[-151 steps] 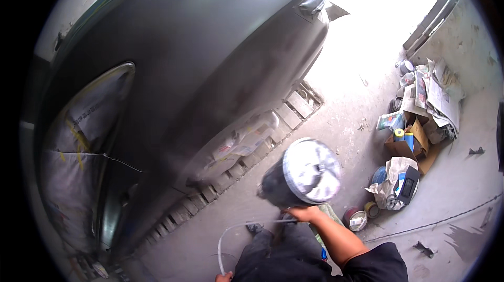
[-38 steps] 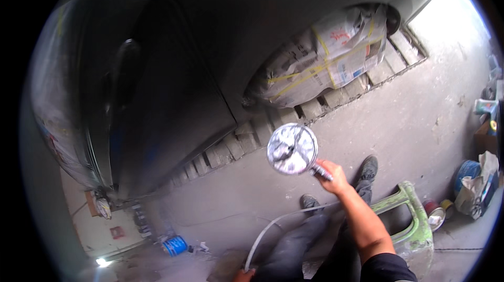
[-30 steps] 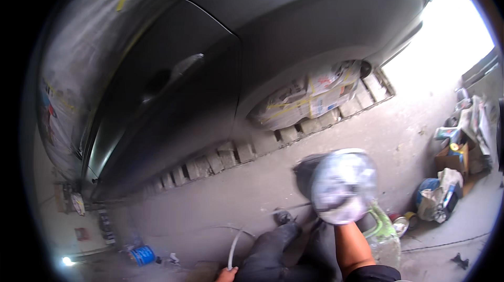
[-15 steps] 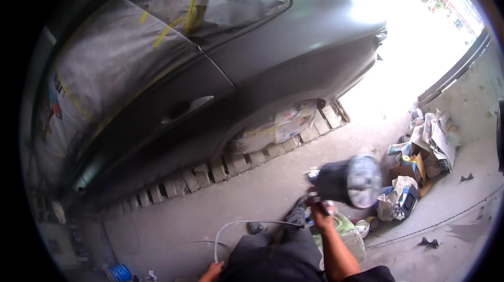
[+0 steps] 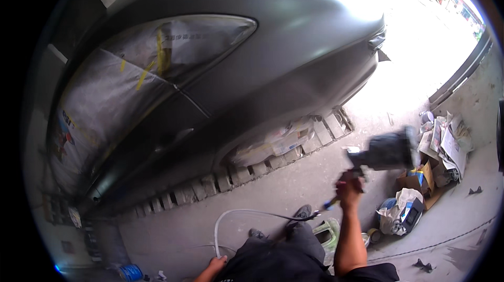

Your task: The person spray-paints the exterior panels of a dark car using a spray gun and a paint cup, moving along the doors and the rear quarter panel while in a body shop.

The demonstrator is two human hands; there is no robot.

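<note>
My right hand (image 5: 348, 189) is wrapped round the handle of a spray gun (image 5: 387, 150) with a dark, blurred cup, held out to the right above the floor. Its nozzle end points toward a matt grey car (image 5: 299, 66), and a gap separates the two. From below the gun a grey air hose (image 5: 233, 212) loops left to my left hand (image 5: 216, 266), whose fingers close round it low in the view. Masking sheet (image 5: 121, 93) with yellow tape covers the car's side windows, and more sheeting (image 5: 275, 145) wraps the rear wheel.
A slatted floor grating (image 5: 231, 179) runs along under the car. To the right lie a cardboard box (image 5: 428, 177), crumpled papers (image 5: 443, 143) and a white bag (image 5: 401, 211). A green stool (image 5: 329, 235) stands beside my legs. A blue can (image 5: 130, 272) sits at lower left.
The spray gun in my right hand has swung up and to the right, and its cup has turned. My left hand is slightly higher, still on the hose. The whole view has shifted.
</note>
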